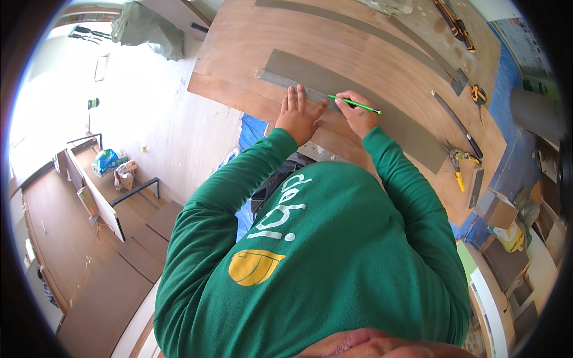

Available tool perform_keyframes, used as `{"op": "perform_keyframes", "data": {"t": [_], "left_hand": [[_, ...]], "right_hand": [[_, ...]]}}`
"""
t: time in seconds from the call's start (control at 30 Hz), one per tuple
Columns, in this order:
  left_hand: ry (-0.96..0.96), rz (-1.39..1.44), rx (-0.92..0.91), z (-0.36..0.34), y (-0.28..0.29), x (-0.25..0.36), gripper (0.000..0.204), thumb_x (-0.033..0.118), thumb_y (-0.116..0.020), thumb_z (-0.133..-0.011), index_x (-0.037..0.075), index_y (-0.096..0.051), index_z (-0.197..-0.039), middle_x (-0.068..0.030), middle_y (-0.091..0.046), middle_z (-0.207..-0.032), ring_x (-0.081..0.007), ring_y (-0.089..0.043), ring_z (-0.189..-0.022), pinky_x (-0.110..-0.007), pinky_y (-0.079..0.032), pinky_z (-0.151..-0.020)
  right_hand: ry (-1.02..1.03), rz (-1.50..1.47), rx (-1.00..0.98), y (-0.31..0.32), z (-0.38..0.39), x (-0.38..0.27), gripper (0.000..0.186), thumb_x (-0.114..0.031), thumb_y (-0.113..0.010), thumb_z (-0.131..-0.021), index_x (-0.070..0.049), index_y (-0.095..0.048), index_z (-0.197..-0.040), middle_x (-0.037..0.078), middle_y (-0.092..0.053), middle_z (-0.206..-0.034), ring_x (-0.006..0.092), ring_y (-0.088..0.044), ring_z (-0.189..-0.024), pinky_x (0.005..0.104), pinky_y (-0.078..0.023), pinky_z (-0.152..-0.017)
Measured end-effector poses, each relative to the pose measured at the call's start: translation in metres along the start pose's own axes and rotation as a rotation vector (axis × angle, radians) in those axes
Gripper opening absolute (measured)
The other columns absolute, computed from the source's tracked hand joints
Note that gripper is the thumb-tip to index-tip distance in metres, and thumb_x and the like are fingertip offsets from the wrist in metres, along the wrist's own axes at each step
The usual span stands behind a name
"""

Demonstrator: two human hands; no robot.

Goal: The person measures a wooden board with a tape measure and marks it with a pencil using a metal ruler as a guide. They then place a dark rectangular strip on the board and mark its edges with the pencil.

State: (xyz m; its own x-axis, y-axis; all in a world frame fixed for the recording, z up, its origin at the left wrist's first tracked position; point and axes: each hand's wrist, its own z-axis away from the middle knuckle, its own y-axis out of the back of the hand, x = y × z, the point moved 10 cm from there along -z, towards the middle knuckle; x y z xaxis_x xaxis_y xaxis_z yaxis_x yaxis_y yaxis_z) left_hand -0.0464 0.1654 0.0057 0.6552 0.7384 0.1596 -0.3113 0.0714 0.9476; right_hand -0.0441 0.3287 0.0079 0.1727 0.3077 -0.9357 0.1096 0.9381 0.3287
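Observation:
My left hand [298,117] lies flat, fingers stretched out, its fingertips pressing on a grey metal straightedge [276,79]. The straightedge runs along the near edge of a long grey-brown strip [412,134] on a wooden board [233,59]. Just to the right, my right hand [360,119] is closed around a bright green pencil [358,104]. The pencil's tip points left, close to the straightedge; whether it touches the strip I cannot tell.
Pliers or snips with yellow handles [458,167], a black-handled tool [468,140] and a yellow-black tape measure [478,94] lie on the right. Another long curved strip [358,25] lies at the far side. Blue sheeting [507,131] shows beyond the board. Brown panels [107,298] stand at left.

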Motion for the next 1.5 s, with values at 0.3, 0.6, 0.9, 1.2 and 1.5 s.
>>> {"op": "perform_keyframes", "data": {"t": [0.3, 0.6, 0.9, 1.2, 1.5], "left_hand": [[0.026, -0.006, 0.034, 0.000, -0.003, -0.003, 0.059, 0.040, -0.064, -0.096, 0.028, -0.047, -0.151, -0.0392, -0.023, -0.160, -0.0596, -0.025, -0.147, -0.063, -0.027, -0.120], [0.010, -0.001, 0.081, 0.002, 0.000, -0.003, 0.055, 0.042, -0.062, -0.096, 0.024, -0.054, -0.147, -0.0378, -0.030, -0.157, -0.0606, -0.026, -0.146, -0.065, -0.026, -0.120], [0.018, 0.044, 0.108, 0.001, -0.007, -0.006, 0.043, 0.044, -0.055, -0.100, 0.020, -0.068, -0.134, -0.0283, -0.042, -0.151, -0.0540, -0.035, -0.142, -0.065, -0.026, -0.119], [0.008, 0.079, 0.172, 0.003, -0.003, -0.005, 0.042, 0.043, -0.057, -0.099, 0.018, -0.069, -0.131, -0.0259, -0.045, -0.149, -0.0517, -0.039, -0.140, -0.065, -0.028, -0.119], [0.017, 0.086, 0.142, 0.003, -0.005, -0.005, 0.039, 0.042, -0.059, -0.097, 0.019, -0.073, -0.125, -0.0261, -0.045, -0.149, -0.0520, -0.039, -0.140, -0.065, -0.028, -0.119]], "right_hand": [[0.126, 0.071, -0.089, -0.060, -0.049, -0.024, 0.016, -0.016, -0.073, -0.092, -0.005, -0.073, -0.104, 0.013, -0.074, -0.098, 0.0271, -0.070, -0.089, 0.0368, -0.056, -0.080], [0.124, 0.045, -0.122, -0.097, -0.073, -0.038, 0.017, -0.020, -0.073, -0.091, -0.007, -0.074, -0.101, 0.014, -0.073, -0.099, 0.0310, -0.069, -0.090, 0.0407, -0.056, -0.079], [0.281, 0.139, -0.141, -0.135, -0.101, -0.066, 0.017, -0.018, -0.074, -0.091, -0.008, -0.074, -0.104, 0.010, -0.070, -0.091, 0.0245, -0.067, -0.080, 0.0364, -0.055, -0.072], [0.235, 0.131, -0.171, -0.146, -0.108, -0.061, 0.018, -0.022, -0.073, -0.090, -0.008, -0.075, -0.101, 0.009, -0.076, -0.098, 0.0320, -0.068, -0.094, 0.0430, -0.055, -0.083], [0.249, 0.140, -0.151, -0.146, -0.106, -0.064, 0.017, -0.022, -0.073, -0.090, -0.008, -0.074, -0.100, 0.010, -0.075, -0.098, 0.0327, -0.068, -0.092, 0.0437, -0.055, -0.082]]}}
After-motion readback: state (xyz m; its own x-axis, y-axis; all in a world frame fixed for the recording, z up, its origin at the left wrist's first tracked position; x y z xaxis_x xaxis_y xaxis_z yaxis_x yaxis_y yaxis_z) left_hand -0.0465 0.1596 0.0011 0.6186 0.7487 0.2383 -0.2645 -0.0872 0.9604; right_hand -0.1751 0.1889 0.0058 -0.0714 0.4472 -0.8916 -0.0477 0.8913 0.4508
